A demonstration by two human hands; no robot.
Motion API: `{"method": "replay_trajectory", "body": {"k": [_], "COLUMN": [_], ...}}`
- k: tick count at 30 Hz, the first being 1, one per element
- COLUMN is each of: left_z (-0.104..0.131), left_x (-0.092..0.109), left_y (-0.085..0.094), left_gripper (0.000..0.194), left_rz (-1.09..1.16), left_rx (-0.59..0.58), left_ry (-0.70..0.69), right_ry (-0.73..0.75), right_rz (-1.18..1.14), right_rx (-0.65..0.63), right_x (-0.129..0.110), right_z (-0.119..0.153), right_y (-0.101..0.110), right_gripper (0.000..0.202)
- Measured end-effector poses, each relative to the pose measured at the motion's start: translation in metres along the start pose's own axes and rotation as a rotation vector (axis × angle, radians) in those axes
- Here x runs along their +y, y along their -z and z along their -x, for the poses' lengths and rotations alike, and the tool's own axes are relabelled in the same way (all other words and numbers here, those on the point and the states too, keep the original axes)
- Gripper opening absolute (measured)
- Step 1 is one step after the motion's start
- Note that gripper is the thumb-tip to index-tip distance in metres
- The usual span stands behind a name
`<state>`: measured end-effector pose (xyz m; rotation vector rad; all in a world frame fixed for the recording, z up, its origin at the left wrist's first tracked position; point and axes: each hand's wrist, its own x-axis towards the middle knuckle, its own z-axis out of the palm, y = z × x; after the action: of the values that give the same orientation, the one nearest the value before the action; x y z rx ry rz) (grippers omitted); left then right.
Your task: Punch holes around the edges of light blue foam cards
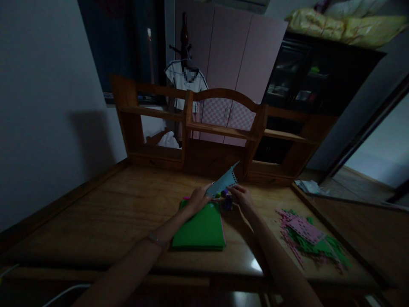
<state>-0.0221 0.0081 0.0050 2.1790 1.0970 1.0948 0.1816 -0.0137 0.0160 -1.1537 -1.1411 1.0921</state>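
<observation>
A light blue sheet with a row of holes along one edge (223, 183) is tilted up above the desk. My left hand (198, 198) is closed on its lower left part, over the top of a stack of green sheets (201, 228). At the sheet's right edge, my right hand (240, 196) has its fingers pinched together; whether they grip the sheet is too dark to tell. Between the hands, beyond the stack, stands a small purple and green object (227, 201). Pink edges show beside the green stack.
A loose pile of pink and green cut pieces (306, 234) lies on the desk (128, 213) at the right. A wooden shelf unit (220, 128) rises along the back edge. White cable (68, 290) shows at the lower left.
</observation>
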Motion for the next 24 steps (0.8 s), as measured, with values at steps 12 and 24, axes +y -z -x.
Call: {"method": "replay_trajectory", "body": {"k": [12, 24], "left_z": [0.001, 0.001], "left_x": [0.005, -0.006], "left_y": [0.004, -0.001], "left_gripper": [0.043, 0.034], "left_rz": [-0.019, -0.006], "left_rx": [-0.028, -0.012], "left_ry": [-0.009, -0.078], "right_ry": [0.004, 0.012], "right_rz": [-0.015, 0.040], "right_rx": [0.032, 0.063], "right_x": [-0.006, -0.008], "right_z": [0.003, 0.003], "right_y": [-0.002, -0.002], "right_gripper": [0.035, 0.036]}}
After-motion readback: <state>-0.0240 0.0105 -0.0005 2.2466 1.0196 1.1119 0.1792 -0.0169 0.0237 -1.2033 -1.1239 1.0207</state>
